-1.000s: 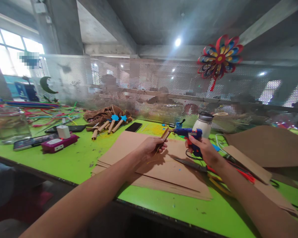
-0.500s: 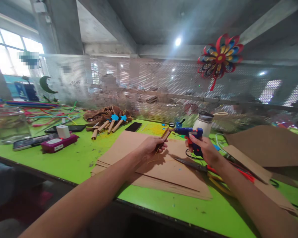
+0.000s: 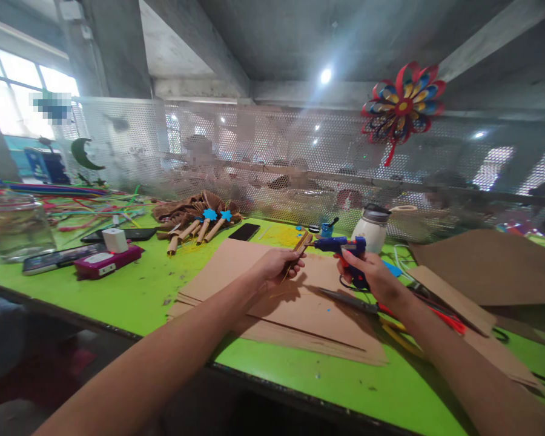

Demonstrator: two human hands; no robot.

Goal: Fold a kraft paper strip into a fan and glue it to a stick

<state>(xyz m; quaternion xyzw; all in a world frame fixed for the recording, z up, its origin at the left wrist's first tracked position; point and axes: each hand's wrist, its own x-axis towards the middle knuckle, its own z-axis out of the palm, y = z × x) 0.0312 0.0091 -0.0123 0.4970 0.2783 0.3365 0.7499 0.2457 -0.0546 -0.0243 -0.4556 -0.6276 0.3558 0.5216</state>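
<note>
Pinched in my left hand point(image 3: 279, 265) is a folded strip of brown paper point(image 3: 303, 243), tilted up to the right, with thin yellow strands hanging near it. My right hand point(image 3: 367, 269) grips a blue glue gun point(image 3: 343, 244) with an orange trigger. The gun's nozzle points left and lies at or very near the strip; whether they touch I cannot tell. Both hands are above a stack of brown paper sheets point(image 3: 236, 266). Scissors point(image 3: 345, 298) with red handles lie under my right forearm, blades toward the stack.
Behind the stack lie a dark phone point(image 3: 244, 232) and brown paper pieces with blue flowers point(image 3: 209, 215). A white bottle point(image 3: 371, 227) stands behind the glue gun. To the left are a purple power box point(image 3: 106, 263) and a glass jar point(image 3: 20, 233). Brown paper point(image 3: 490, 266) covers the right side.
My right hand has shifted the glue gun slightly left and down, along the brown paper strip. My left hand keeps its hold with almost no movement.
</note>
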